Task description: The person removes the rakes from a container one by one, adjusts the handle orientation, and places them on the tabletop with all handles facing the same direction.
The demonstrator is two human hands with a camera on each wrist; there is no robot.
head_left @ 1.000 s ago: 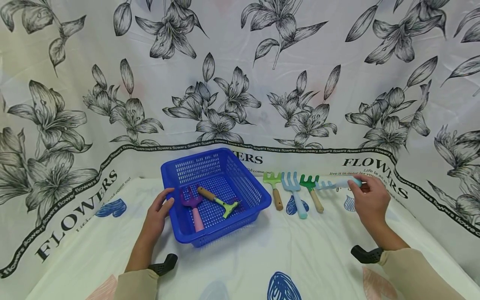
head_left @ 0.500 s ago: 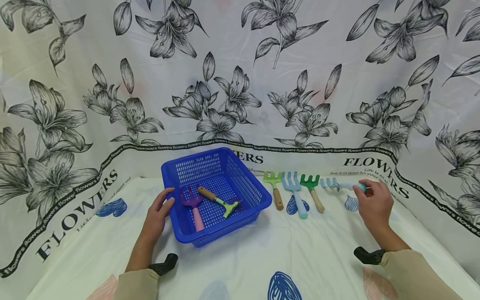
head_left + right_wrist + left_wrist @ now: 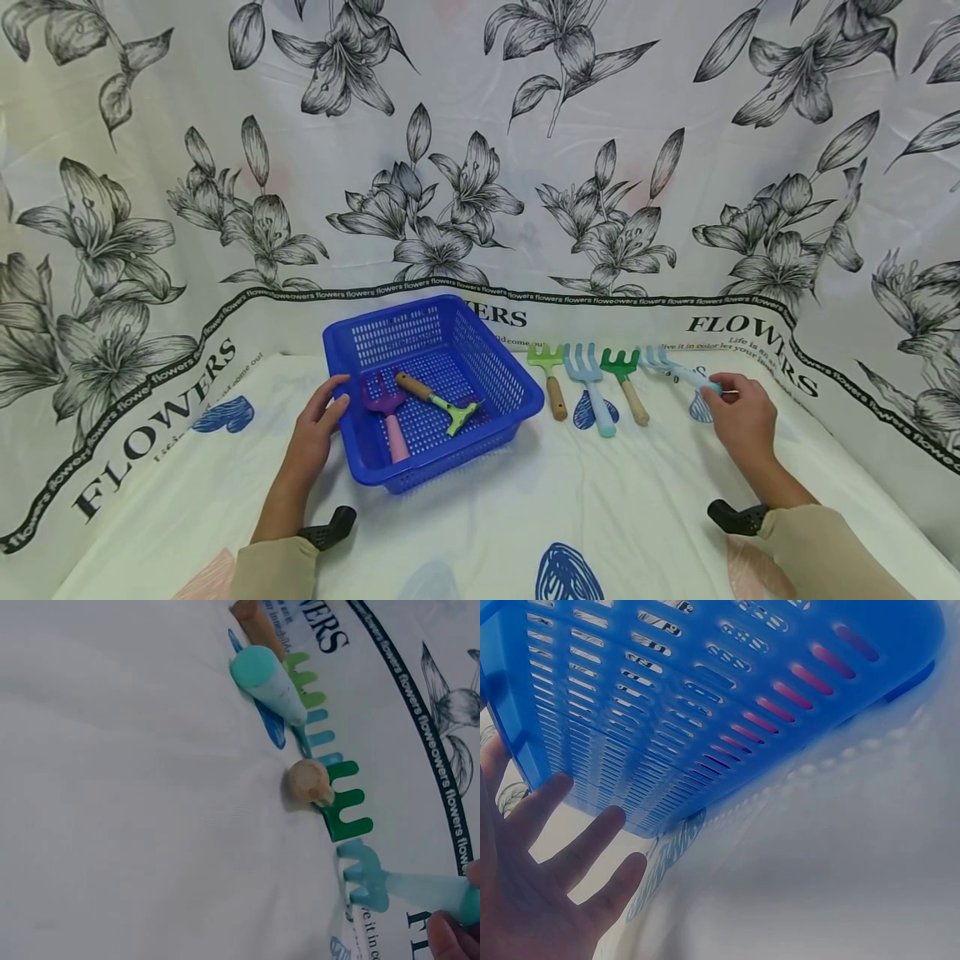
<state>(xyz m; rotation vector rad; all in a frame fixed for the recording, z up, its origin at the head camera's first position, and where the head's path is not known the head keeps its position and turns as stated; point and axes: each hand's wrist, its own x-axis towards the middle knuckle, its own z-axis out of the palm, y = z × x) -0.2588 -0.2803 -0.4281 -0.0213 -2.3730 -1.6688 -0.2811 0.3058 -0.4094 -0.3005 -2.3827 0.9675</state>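
In the head view my right hand (image 3: pixel 744 417) pinches the handle end of a light blue hand rake (image 3: pixel 678 369), its tines pointing left and away from me. The right wrist view shows the same rake (image 3: pixel 367 877) with its tines close to a dark green rake (image 3: pixel 346 802). My left hand (image 3: pixel 315 425) rests at the left rim of a blue plastic basket (image 3: pixel 457 462). In the left wrist view its fingers are spread and nearly straight beside the slotted basket wall (image 3: pixel 652 712). Inside the basket lie a purple fork with a pink handle (image 3: pixel 386 406) and a green tool with a wooden handle (image 3: pixel 438 402).
Right of the basket, three rakes lie in a row: a light green one (image 3: pixel 553 383), a larger light blue one (image 3: pixel 594 387) and the dark green one (image 3: pixel 625 383). A white patterned cloth (image 3: pixel 480 533) covers the table, and a flowered curtain (image 3: pixel 480 225) hangs behind.
The right hand moved a little right, then slightly back and nearer. The rake it holds shifted right and turned, its tines now farther up than its handle. Left hand and basket stayed put.
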